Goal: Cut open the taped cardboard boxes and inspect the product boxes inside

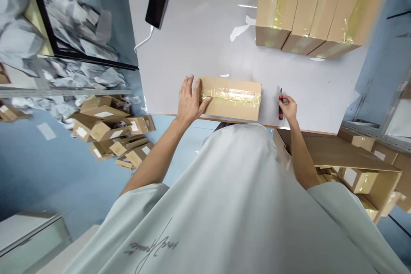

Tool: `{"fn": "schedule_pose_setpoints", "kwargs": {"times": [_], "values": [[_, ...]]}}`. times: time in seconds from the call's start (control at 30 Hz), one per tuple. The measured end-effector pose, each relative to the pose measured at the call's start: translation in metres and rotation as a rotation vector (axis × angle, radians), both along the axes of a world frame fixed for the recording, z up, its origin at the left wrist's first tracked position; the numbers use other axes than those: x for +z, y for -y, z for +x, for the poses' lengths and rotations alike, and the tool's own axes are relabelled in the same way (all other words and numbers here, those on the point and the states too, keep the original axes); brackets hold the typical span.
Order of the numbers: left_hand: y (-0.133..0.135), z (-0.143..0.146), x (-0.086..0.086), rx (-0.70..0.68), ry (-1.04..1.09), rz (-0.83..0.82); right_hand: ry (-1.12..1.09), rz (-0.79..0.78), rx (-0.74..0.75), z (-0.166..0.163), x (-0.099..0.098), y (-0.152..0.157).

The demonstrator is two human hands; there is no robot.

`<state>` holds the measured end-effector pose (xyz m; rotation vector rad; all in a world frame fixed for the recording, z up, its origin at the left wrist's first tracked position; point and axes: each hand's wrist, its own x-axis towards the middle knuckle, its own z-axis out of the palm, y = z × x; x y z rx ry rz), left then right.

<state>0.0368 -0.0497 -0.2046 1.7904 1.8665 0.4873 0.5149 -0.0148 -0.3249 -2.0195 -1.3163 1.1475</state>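
A small cardboard box [236,100], sealed along its top with clear tape, lies at the near edge of the white table [199,38]. My left hand [190,99] rests flat on the box's left end, fingers spread, thumb on the top face. My right hand [288,108] is to the right of the box, closed round a red and black utility knife [280,105] that stands on the tabletop. A short gap separates the knife from the box.
Three large taped cartons [317,8] stand at the table's far right. A black phone [157,6] with a white cable lies at the far left. Small boxes [109,130] are piled on the blue floor at left; more boxes sit in an open carton [359,175] at right.
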Motion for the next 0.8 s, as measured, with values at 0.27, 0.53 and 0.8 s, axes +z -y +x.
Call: {"fn": "schedule_pose_setpoints", "kwargs": {"times": [0.27, 0.53, 0.8], "values": [[-0.009, -0.025, -0.014, -0.109, 0.18, -0.007, -0.368, 0.043, -0.073, -0.036, 0.058, -0.036], [-0.018, -0.03, -0.045, -0.24, 0.411, 0.05, -0.038, 0.205, 0.332, -0.146, 0.179, -0.033], [-0.019, -0.025, -0.064, -0.3, 0.594, 0.017, 0.645, -0.044, 1.119, -0.275, 0.225, -0.008]]}}
